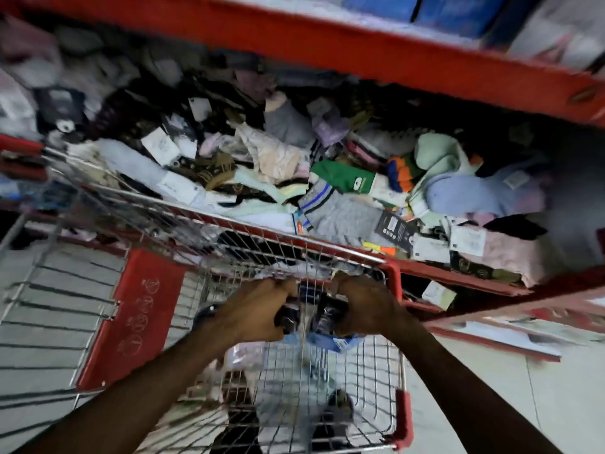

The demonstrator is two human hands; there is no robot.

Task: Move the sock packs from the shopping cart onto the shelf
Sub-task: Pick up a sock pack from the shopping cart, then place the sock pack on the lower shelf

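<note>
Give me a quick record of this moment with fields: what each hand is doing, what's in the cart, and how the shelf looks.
left hand: closed on a dark sock pack, inside the cart
right hand: closed on another dark pack, beside the left
shopping cart: wire basket with red trim, pushed against the shelf; a blue item below the hands, other contents blurred
shelf: red edge, heaped with loose mixed socks, among them a grey sock and a green sock
image quality: motion blur, fine detail unclear
</note>
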